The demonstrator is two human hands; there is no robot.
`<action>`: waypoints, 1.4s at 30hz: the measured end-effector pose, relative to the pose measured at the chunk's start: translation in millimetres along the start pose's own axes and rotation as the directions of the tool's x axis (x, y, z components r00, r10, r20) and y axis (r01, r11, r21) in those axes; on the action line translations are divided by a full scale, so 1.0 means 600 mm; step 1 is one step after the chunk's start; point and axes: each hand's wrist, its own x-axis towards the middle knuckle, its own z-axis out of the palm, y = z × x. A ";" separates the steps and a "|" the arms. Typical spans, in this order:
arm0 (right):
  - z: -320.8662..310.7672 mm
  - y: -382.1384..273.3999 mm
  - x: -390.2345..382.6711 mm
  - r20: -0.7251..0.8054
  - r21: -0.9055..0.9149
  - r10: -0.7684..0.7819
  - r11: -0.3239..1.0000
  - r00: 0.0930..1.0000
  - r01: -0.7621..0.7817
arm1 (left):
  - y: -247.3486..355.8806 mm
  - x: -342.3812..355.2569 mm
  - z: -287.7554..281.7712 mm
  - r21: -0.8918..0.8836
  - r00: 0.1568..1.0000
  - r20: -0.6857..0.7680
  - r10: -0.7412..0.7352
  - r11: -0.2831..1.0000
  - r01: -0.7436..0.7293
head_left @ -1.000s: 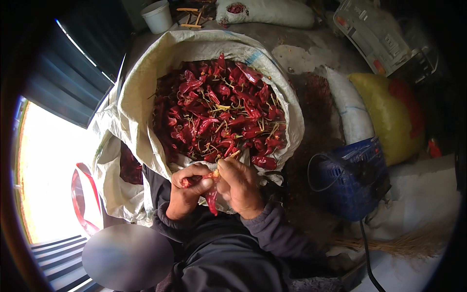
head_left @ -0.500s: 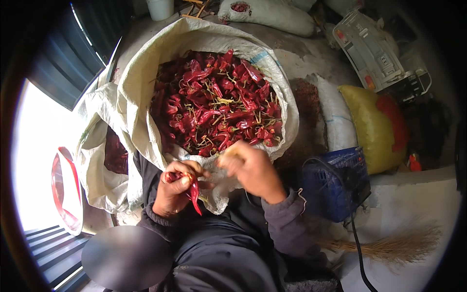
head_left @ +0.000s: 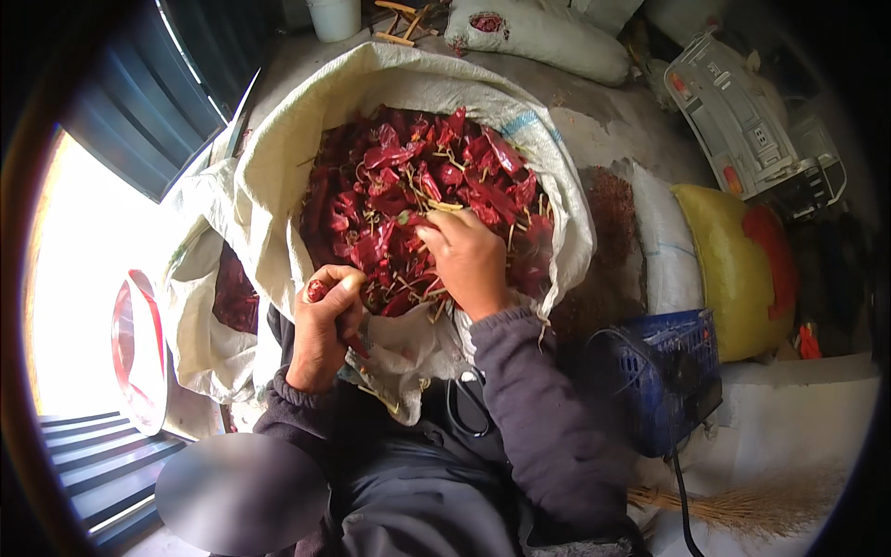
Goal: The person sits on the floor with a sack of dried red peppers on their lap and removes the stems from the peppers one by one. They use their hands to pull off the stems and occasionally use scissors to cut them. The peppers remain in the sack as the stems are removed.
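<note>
A wide white woven sack (head_left: 269, 148) stands before me, its mouth rolled open, full of dried red chili peppers (head_left: 385, 153) with pale stems. My left hand (head_left: 325, 325) is closed around a red chili pepper (head_left: 317, 291) at the sack's near left rim; one end shows above the fist, and a red tip pokes out below. Over the heap reaches my right hand (head_left: 467, 258), fingers bent and pinched together at a chili pepper (head_left: 413, 221) near the middle. The fingertips partly cover that pepper.
A second white sack (head_left: 195, 316) with peppers leans at left, beside a red-rimmed round object (head_left: 139, 353). On the right are a blue plastic basket (head_left: 668, 371) with a black cable, a yellow sack (head_left: 724, 269) and a straw broom (head_left: 742, 506). A filled sack (head_left: 538, 42) lies at the back.
My right hand has moved forward from near the left hand into the pepper heap. My left hand has turned, its pepper now mostly inside the fist. The view has shifted slightly.
</note>
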 end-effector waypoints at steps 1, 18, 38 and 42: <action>-0.001 0.005 0.004 -0.060 0.040 0.027 0.999 0.998 -0.025 | 0.012 0.007 0.014 0.073 1.000 -0.022 -0.004 0.997 0.006; 0.062 0.034 0.123 -0.178 0.285 -0.186 0.930 0.966 0.232 | 0.080 0.241 0.094 0.483 0.933 0.125 0.338 0.801 -0.355; 0.033 0.026 0.090 0.241 0.431 -0.118 0.902 0.963 0.003 | 0.103 0.201 0.038 0.702 0.822 0.562 0.092 0.472 -0.533; 0.020 0.000 0.109 0.400 0.631 0.152 0.669 0.904 -0.392 | 0.121 0.210 0.043 0.527 0.826 0.556 0.093 0.729 -0.437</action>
